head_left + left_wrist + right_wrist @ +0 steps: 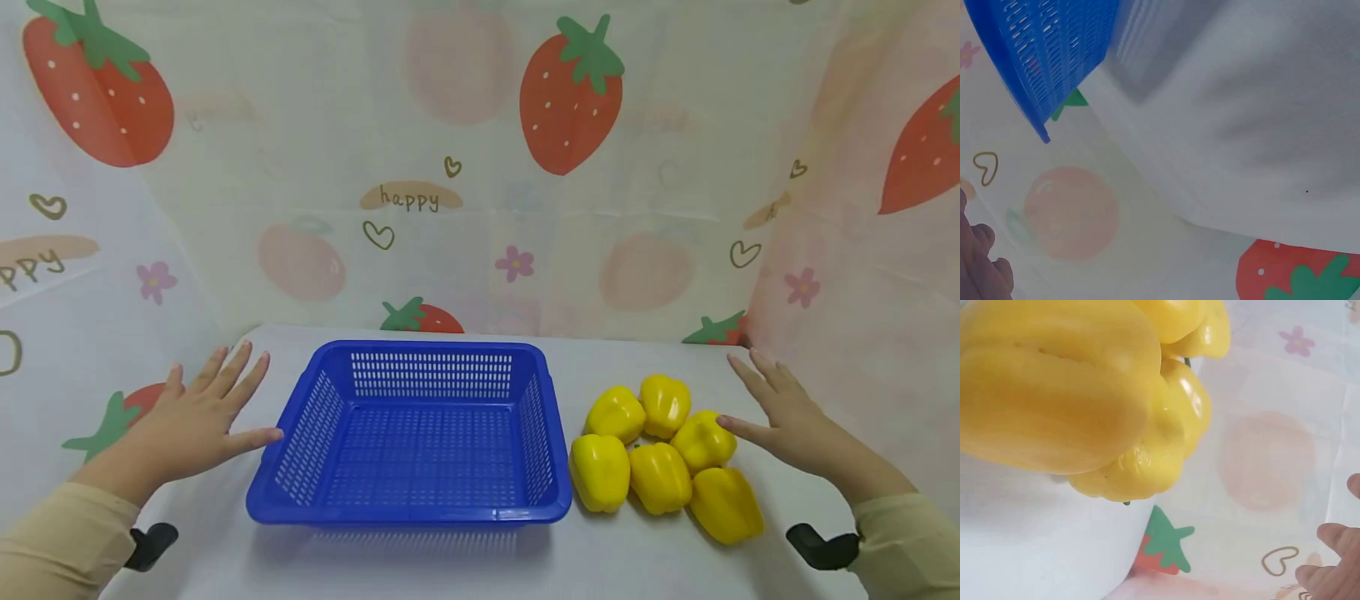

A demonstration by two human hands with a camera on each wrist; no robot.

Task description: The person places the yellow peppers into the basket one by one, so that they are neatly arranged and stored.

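A blue plastic basket point(408, 515) with slotted walls stands at the middle of the white table, nothing inside it. To its right several yellow bell peppers point(660, 477) lie in a loose cluster. My left hand point(197, 425) is spread with straight fingers beside the basket's left side, the thumb tip overlapping the rim in the head view. On the other side my right hand point(787, 421) is held out with fingers extended, its thumb close by the peppers. Both hands hold nothing. The right wrist view shows one bell pepper point(1054, 387) large and near.
A white table point(630, 567) carries everything. Behind it and at both sides hangs a pale cloth point(465, 275) printed with strawberries, hearts and flowers. Dark straps point(822, 547) show at both wrists, by the beige sleeves.
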